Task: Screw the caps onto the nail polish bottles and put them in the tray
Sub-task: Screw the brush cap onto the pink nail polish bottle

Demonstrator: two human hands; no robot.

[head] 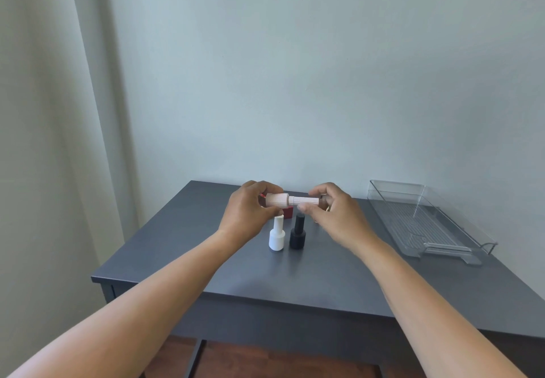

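Above the grey table (295,283), my left hand (247,215) grips the pink bottle (276,200) lying sideways, my right hand (333,215) pinching its cap (303,200).

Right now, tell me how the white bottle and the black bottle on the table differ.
The white bottle is white all over; the black bottle is black all over. The white bottle stands on the left, just under the left hand, and the black bottle stands on its right. The white bottle's cap top is partly hidden by that hand; the black bottle's cap shows fully. Both stand upright on the table, capped, side by side, outside the tray.
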